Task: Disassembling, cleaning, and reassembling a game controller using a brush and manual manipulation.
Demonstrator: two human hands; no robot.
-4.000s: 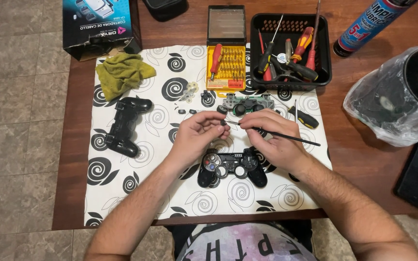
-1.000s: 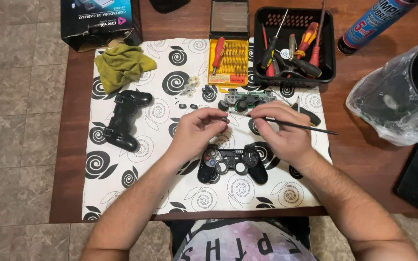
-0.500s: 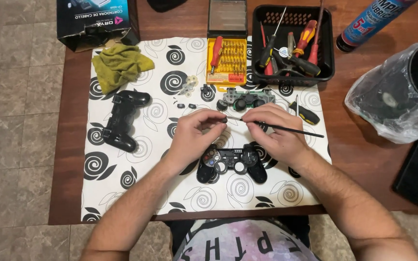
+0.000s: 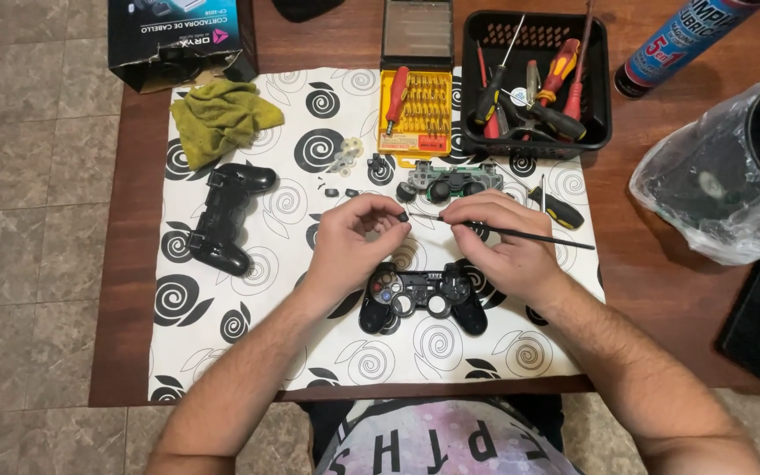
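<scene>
The left hand has its grip narrowed to a pinch, thumb and forefinger closed on a small dark part held just above the mat. The right hand has its grip closed around a thin black brush, held like a pen, the long handle running out to the right and the tip pointing left so that it meets the small dark part between the two hands. Just below the hands, a black game controller lies face up on the white mat with black spirals, partly hidden under the right palm. Just beyond the hands lies a bare circuit board with thumbsticks, and left of it a scatter of small loose pieces. A short screwdriver with a black and yellow handle rests on the mat to the right of the brush. Further left a second black controller shell lies on the mat, with a crumpled yellow-green cloth above it. At the far edge sit an open yellow case of screwdriver bits and a black basket of tools. On the brown wooden tabletop to the right stand a spray can and a clear plastic bag, and a cardboard box sits at the far left corner.
</scene>
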